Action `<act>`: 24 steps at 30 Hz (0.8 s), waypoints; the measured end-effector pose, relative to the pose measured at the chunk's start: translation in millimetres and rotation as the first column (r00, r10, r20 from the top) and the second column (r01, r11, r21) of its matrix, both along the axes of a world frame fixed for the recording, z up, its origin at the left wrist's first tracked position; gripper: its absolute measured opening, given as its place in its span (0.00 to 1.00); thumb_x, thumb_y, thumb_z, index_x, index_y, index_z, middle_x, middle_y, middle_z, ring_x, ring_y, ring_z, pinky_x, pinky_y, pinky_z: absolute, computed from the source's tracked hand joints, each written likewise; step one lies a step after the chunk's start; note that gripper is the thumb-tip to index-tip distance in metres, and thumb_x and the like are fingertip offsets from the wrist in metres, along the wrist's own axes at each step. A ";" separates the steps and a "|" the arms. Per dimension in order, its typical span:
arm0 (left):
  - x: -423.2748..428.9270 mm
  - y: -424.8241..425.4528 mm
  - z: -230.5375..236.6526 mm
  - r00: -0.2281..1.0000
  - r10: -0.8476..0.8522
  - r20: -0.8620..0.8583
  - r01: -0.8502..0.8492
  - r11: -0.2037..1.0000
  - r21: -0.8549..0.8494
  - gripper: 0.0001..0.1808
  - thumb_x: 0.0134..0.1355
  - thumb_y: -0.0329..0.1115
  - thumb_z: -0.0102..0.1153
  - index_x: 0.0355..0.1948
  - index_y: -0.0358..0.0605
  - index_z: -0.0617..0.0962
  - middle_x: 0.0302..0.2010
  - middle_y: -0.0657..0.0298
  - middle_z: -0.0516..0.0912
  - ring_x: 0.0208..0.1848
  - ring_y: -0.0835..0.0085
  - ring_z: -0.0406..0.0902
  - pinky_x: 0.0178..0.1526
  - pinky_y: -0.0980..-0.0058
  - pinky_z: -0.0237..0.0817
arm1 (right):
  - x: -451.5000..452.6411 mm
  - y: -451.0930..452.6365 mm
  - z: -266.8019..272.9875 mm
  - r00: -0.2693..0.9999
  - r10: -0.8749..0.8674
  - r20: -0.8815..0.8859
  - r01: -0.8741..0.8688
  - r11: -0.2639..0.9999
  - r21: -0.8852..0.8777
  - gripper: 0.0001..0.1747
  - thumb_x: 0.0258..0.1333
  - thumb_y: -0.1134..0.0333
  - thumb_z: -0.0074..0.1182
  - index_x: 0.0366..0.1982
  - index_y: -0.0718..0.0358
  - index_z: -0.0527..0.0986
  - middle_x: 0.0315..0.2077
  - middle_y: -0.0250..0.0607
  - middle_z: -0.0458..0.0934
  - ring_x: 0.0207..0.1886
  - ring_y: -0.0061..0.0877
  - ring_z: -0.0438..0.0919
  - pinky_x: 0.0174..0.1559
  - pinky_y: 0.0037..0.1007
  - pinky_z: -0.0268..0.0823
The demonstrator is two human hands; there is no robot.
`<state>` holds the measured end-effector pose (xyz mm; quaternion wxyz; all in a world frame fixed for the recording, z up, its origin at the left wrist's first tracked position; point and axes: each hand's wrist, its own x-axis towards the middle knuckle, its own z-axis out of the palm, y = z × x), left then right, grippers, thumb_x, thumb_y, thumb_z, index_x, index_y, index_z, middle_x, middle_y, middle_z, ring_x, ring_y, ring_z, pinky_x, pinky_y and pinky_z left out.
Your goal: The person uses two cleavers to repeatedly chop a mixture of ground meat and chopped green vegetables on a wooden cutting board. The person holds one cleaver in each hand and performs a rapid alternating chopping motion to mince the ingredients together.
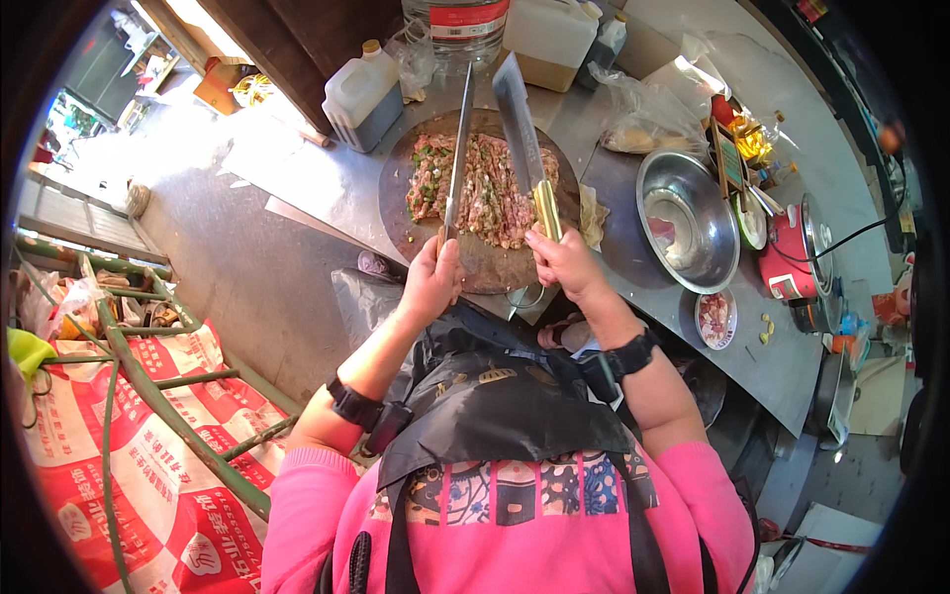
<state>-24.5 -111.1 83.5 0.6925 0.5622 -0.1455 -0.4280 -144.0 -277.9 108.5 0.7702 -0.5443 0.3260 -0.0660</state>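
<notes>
My left hand (434, 278) grips the handle of a knife (460, 145), its narrow blade edge-on to me and pointing away. In my right hand (570, 261) is a cleaver (518, 126) with a brass-coloured handle, its broad blade turned partly flat to me. Both blades are over a round wooden chopping board (490, 275). Minced meat mixed with chopped green bits (490, 215) is spread across the board in a thick layer, scored with grooves. Whether either blade touches the meat, I cannot tell.
Plastic jugs (364, 96) and a large clear bottle (467, 37) stand behind the board. To the right are a steel basin (686, 223), a small bowl of cut meat (715, 319), a red pot (790, 252) and garlic cloves (766, 329). A green frame (171, 416) stands at left.
</notes>
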 end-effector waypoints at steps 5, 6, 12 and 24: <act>9.1 -15.1 6.4 0.999 -0.034 0.009 0.031 0.971 0.235 0.15 0.64 0.47 0.42 0.30 0.46 0.68 0.16 0.70 0.66 0.12 0.80 0.62 0.15 0.80 0.56 | 7.8 -2.7 -7.5 0.924 0.147 -0.354 -0.087 0.980 0.180 0.10 0.54 0.64 0.51 0.24 0.59 0.66 0.12 0.27 0.63 0.09 0.13 0.59 0.12 0.20 0.52; 10.0 -12.5 9.1 0.998 -0.021 -0.058 0.027 0.993 0.112 0.16 0.64 0.47 0.42 0.28 0.46 0.66 0.16 0.69 0.66 0.13 0.80 0.62 0.15 0.80 0.56 | 4.9 -3.4 -7.8 0.943 0.106 -0.315 -0.046 0.980 0.191 0.10 0.53 0.63 0.51 0.24 0.60 0.66 0.12 0.27 0.63 0.09 0.13 0.59 0.12 0.21 0.51; 0.6 -2.0 12.2 1.000 0.004 -0.025 -0.003 0.999 0.034 0.14 0.65 0.45 0.41 0.28 0.47 0.65 0.15 0.71 0.63 0.12 0.83 0.60 0.14 0.83 0.53 | 3.6 3.7 -3.0 0.992 -0.046 -0.117 0.047 0.999 0.004 0.13 0.53 0.63 0.51 0.20 0.60 0.65 0.11 0.27 0.62 0.09 0.14 0.59 0.12 0.19 0.50; -6.2 -6.3 12.4 1.000 -0.009 -0.009 0.010 0.996 0.093 0.12 0.64 0.44 0.42 0.29 0.48 0.64 0.15 0.71 0.64 0.11 0.83 0.59 0.12 0.82 0.52 | 0.8 4.2 -3.0 0.983 -0.009 -0.182 -0.012 0.993 -0.117 0.12 0.53 0.62 0.51 0.22 0.61 0.66 0.12 0.27 0.63 0.09 0.15 0.60 0.12 0.20 0.52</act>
